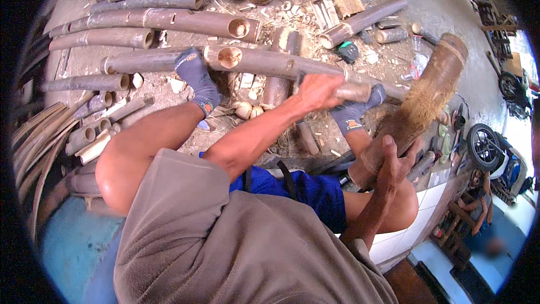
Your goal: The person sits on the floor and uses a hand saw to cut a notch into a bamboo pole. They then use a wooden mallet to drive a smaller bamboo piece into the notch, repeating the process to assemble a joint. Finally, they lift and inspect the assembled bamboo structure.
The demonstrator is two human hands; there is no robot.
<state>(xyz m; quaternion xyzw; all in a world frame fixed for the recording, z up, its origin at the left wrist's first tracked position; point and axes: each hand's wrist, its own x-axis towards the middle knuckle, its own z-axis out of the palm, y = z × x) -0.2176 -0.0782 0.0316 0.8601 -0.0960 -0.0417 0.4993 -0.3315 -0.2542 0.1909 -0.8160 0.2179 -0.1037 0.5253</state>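
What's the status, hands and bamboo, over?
Left hand shut on a short tool handle. Right hand shut on bamboo piece, tilted over right knee. Bamboo poles and offcuts litter the floor ahead; nothing between the hands.

The right hand [396, 166] grips a frayed bamboo section [419, 107]; the left hand [318, 91] holds a short wooden piece [353, 92] beside it.

I could not make out the blurred tool [353, 91] in my left hand [319, 91]; my right palm [396, 164] hid part of the bamboo section [419, 104].
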